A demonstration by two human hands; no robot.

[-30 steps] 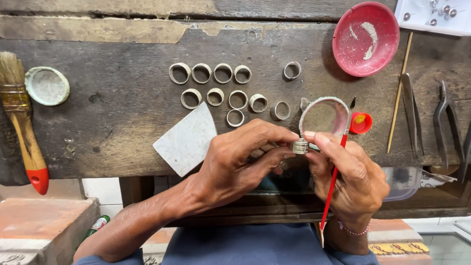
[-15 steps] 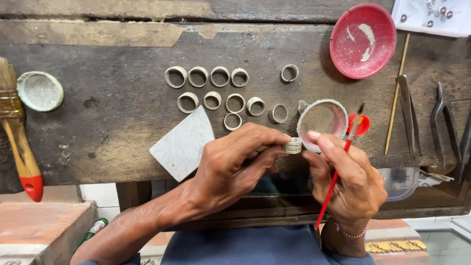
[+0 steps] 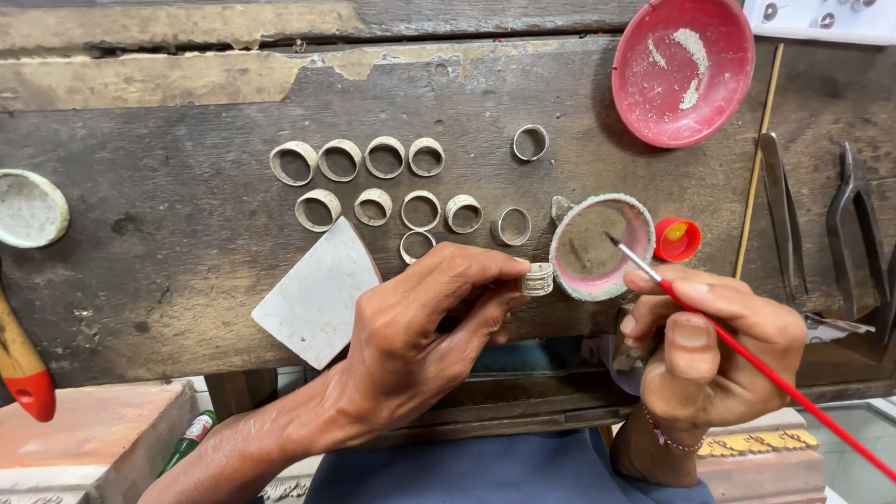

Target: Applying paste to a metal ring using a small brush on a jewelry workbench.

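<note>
1. The ring [image 3: 537,278] sits pinched between the thumb and fingertips of my left hand [image 3: 425,341], closed firmly on it, held over the near edge of the workbench [image 3: 168,252], just at 9 o'clock of the small pink-lined dish [image 3: 602,247].
2. A second ago the ring lay between both hands with the brush tip beside it; now my right hand [image 3: 714,350], closed pen-style on the red brush [image 3: 747,350], has swung the tip into the dish, at 12 o'clock from that hand.
3. I judge this a reload of the brush, the ring waiting for another coat.
4. At 11 o'clock of the ring, the other rings [image 3: 373,182] lie in rows.
5. Hidden: the ring's underside and far face behind my fingers; what wets the bristles; the brush's tail, cut off at 5 o'clock.
</note>
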